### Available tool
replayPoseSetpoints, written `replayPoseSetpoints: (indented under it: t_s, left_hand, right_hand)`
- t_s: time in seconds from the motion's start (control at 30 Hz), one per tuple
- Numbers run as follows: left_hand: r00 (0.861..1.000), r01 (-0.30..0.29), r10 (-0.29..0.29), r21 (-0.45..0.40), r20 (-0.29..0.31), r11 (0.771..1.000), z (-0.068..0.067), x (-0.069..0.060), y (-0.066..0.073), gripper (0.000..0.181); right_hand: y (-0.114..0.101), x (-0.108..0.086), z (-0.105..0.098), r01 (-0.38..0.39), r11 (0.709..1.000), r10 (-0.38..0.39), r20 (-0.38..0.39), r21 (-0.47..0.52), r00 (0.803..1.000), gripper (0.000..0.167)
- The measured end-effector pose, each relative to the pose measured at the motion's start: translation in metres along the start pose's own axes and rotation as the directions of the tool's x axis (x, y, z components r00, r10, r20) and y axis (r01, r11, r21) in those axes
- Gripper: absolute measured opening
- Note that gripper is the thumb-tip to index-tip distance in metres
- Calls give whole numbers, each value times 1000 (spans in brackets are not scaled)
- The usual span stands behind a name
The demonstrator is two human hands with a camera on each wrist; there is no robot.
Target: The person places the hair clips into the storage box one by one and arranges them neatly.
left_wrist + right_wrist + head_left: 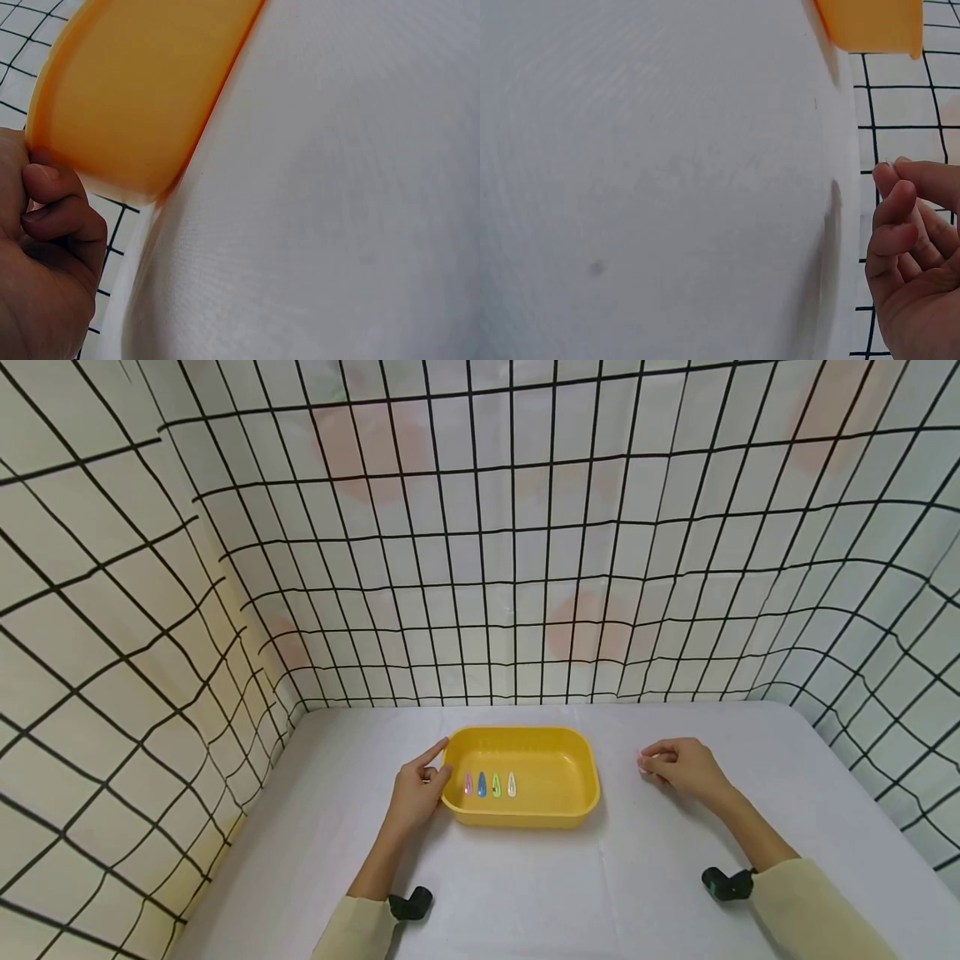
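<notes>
A yellow plastic tray (525,820) stands on the white-covered table. Inside it, towards its left side, several snap hair clips lie in a row: a pink clip (468,783), a blue clip (482,785), a green clip (497,786) and a white clip (512,785). My left hand (417,787) grips the tray's left end, with the thumb at the rim; the left wrist view shows its other fingers curled against the outer wall. Right of the tray, my right hand (681,768) pinches a small pink hair clip (641,762), mostly covered by the fingertips.
White cloth covers the table (525,893). Behind it and along both sides rises a white backdrop with a black grid (480,560). A black wrist camera (411,904) sits on the left forearm, and another black camera (727,884) on the right.
</notes>
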State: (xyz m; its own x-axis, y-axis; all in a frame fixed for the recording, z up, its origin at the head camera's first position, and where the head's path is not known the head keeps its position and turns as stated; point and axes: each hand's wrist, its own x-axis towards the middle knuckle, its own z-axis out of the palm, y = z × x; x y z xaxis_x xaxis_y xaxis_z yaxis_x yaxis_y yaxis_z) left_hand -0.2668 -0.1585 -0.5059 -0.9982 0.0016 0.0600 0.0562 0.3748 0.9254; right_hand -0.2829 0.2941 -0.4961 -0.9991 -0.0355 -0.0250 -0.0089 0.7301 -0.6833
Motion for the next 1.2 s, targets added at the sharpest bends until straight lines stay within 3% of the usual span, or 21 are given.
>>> replayPoseSetpoints:
  t_s: [0.5, 0.97, 1.2]
  left_hand:
    - [1000, -13, 13, -15, 0, 1000, 0, 1, -1, 50]
    - [1000, -10, 10, -6, -3, 1000, 0, 2, -3, 50]
    - [1000, -17, 17, -11, 1, 1000, 0, 2, -3, 50]
  right_hand:
    - [-26, -3, -4, 31, 988, -37, 39, 152, 999, 40]
    - [-60, -3, 1, 6, 969, -16, 39, 246, 999, 36]
    - [-79, -7, 5, 16, 948, -30, 40, 318, 999, 33]
